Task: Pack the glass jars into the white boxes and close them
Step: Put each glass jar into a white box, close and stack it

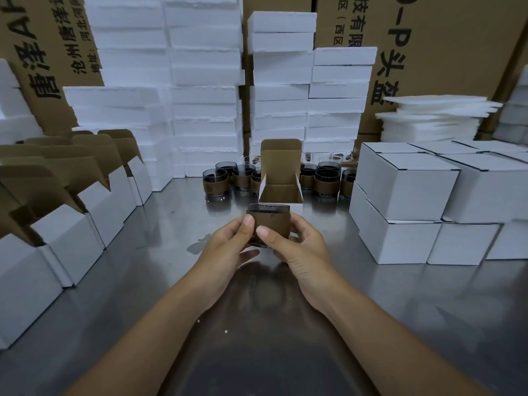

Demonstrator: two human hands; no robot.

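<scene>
Item in hand: one glass jar (271, 220) with a brown sleeve round its body, held upright just in front of the open box (281, 172), on the viewer's side of it and not yet inside. Left hand (225, 244): thumb on the sleeve, fingers curled round the jar's left side, gripping it. Right hand (300, 250): thumb pressed on the sleeve, fingers wrapped behind and under the jar's right side, likewise gripping. Open box: white outside, brown inside, standing on the steel table (137, 270), lid flap raised at the back, side flaps standing up, mouth free. Directly behind the open box: a cluster of like jars (216, 181), showing to either side of its lid. Left of the open box: a row of unfilled boxes (71, 227), lids up. Right of the open box: stacked closed boxes (405, 192). Further behind the open box: piles of white foam blocks (205, 95) and brown cartons (457, 38). Stage, as judged: jar about to be lowered in; closing not begun. Risks, as judged: the fit looks snug, so a tilted jar may catch the front wall or a side flap and fold it inward. The light box, held by neither hand, may slide back into the jars behind. A slip of the thumbs on the sleeve would drop glass onto steel.
</scene>
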